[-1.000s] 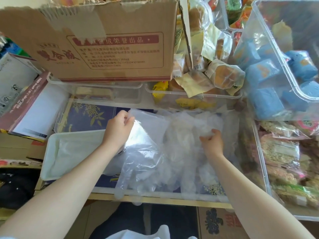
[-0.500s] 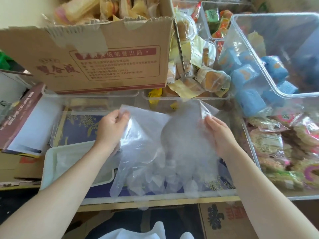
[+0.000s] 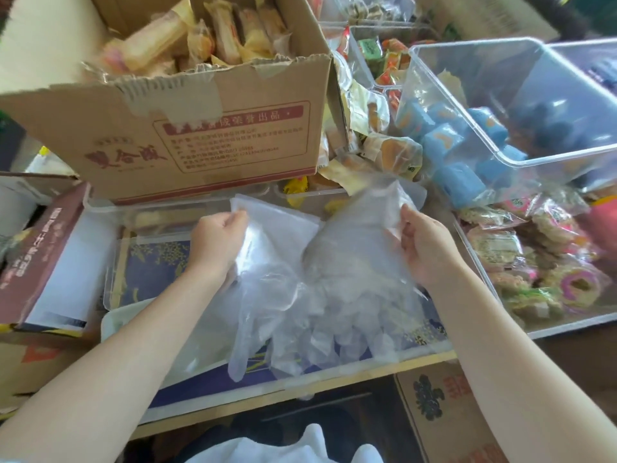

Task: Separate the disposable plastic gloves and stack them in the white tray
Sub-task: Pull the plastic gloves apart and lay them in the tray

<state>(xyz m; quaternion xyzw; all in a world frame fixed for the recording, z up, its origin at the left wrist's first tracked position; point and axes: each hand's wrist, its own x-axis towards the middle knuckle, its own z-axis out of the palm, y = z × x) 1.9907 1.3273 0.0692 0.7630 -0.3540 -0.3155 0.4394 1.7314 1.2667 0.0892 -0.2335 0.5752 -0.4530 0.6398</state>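
A bunch of clear disposable plastic gloves (image 3: 334, 295) hangs in front of me, cuffs up and fingers drooping toward the front edge. My left hand (image 3: 217, 242) pinches the cuff of the left glove (image 3: 267, 235). My right hand (image 3: 427, 248) pinches the cuff of the clump on the right (image 3: 364, 228). The white tray (image 3: 110, 324) lies low on the left, mostly hidden behind my left forearm and the gloves; a thin layer of clear plastic shows inside it.
A clear shallow bin (image 3: 110, 262) over a blue patterned surface holds the tray. Behind stands a cardboard box (image 3: 200, 138) of wrapped snacks. Clear bins of blue packets (image 3: 500, 135) and snack bags (image 3: 534, 269) crowd the right. A maroon box (image 3: 36, 259) lies left.
Both hands lifted the gloves off the pile and spread the cuffs apart; my right hand moved from down in the pile up to the right cuff. The camera tilted upward.
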